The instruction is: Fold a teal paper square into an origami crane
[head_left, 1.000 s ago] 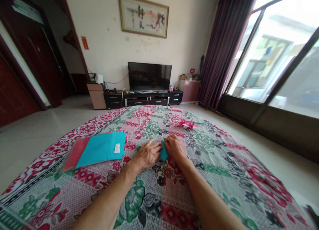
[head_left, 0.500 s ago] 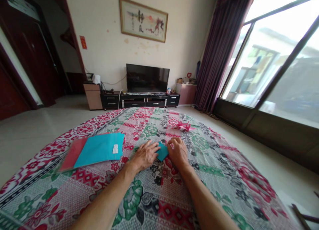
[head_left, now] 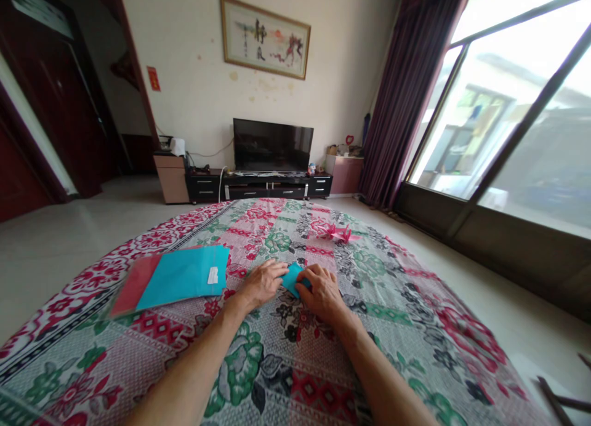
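A small folded piece of blue paper lies on the tablecloth between my hands. My left hand rests at its left edge, fingers stretched out and their tips touching the paper. On the other side, the thumb and curled fingers of my right hand close on the paper's right part and cover it. Further back on the cloth stand pink folded-paper shapes, apart from both hands. To the left lies a clear packet of blue and red paper sheets with a small white label.
A floral tablecloth covers the round table. Beyond its far edge are a television on a low black cabinet, and a framed picture on the wall. A dark curtain and a large window stand on the right.
My right hand has moved left over the paper, its thumb now on the paper. My left hand has shifted slightly left, and the paper has turned and shifted left a little.
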A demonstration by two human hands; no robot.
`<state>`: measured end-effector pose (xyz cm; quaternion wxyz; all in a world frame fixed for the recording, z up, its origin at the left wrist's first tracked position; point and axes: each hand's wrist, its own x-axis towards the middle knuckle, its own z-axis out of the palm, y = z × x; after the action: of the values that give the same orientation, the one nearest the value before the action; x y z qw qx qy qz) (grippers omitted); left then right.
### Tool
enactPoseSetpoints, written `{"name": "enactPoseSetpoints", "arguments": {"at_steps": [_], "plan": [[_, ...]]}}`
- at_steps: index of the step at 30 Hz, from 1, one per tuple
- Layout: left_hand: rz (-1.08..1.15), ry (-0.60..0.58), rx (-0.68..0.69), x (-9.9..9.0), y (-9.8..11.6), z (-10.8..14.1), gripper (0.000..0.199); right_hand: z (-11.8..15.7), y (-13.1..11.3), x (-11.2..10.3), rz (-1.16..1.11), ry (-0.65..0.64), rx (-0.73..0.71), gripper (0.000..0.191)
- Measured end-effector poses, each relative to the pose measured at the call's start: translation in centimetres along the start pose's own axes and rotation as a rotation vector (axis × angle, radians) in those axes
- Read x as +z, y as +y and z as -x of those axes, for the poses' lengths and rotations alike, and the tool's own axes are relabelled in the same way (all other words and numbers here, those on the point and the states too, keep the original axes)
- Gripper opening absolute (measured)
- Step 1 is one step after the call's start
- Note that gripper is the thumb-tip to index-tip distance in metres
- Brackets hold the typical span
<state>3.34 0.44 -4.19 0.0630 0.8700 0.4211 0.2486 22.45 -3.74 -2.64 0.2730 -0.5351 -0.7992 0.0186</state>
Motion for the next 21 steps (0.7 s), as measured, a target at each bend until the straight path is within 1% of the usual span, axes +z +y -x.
{"name": "enactPoseSetpoints", "arguments": {"at_steps": [3, 8, 11, 14, 17, 21], "plan": [[0.025, 0.03, 0.021, 0.0, -0.7, -0.2, 0.038, 0.0, -0.2, 0.1, 0.015, 0.013, -0.001, 0.015], [0.056, 0.057, -0.018, 0.2, -0.9, -0.6, 0.049, 0.1, -0.5, 0.2, 0.036, 0.035, 0.001, 0.022], [0.062, 0.06, -0.026, 0.1, -0.4, -0.5, 0.041, 0.1, -0.4, 0.3, 0.039, 0.041, -0.004, 0.023], [0.041, 0.119, -0.015, -0.3, 0.4, -0.3, 0.026, 0.0, -0.2, 0.4, 0.028, 0.045, -0.01, 0.022], [0.027, 0.13, 0.003, -0.7, 0.8, -0.2, 0.023, -0.1, 0.1, 0.6, 0.009, 0.025, -0.016, 0.023], [-0.013, 0.076, 0.026, -0.8, 0.9, -0.3, 0.026, 0.0, 0.7, 0.4, -0.025, -0.011, -0.006, 0.028]]}}
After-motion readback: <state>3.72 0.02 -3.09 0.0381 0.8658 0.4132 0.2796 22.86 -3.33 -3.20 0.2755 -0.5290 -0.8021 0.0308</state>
